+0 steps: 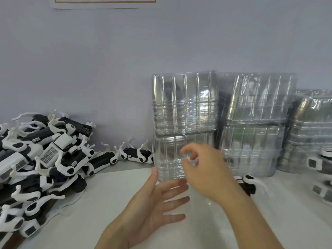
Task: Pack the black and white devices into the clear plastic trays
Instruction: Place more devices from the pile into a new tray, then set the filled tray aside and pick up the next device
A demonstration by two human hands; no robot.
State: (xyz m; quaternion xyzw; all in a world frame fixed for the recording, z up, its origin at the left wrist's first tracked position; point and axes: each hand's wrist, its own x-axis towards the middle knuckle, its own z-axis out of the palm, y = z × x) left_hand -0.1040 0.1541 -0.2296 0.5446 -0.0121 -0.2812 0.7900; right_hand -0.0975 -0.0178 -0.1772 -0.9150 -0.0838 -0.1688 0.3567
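Big messy pile of black and white devices [41, 159] heaped on the left of the desk, all tangled with their white curved arms sticking out every way. A couple more lie by the far wall, and a few sit at the right edge. The clear plastic trays [185, 123] stand in tall nested stacks at the far right, ribbed and shiny, three stacks side by side.

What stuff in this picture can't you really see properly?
- Head view: the right hand is motion-blurred, so whether it pinches a clear tray cannot be told.
- The device behind that wrist is partly hidden.
- The pile of devices is cut off by the left edge.
- The paper sheet on the wall is cut off at the top.
- What lies inside the tray stacks is lost in glare.
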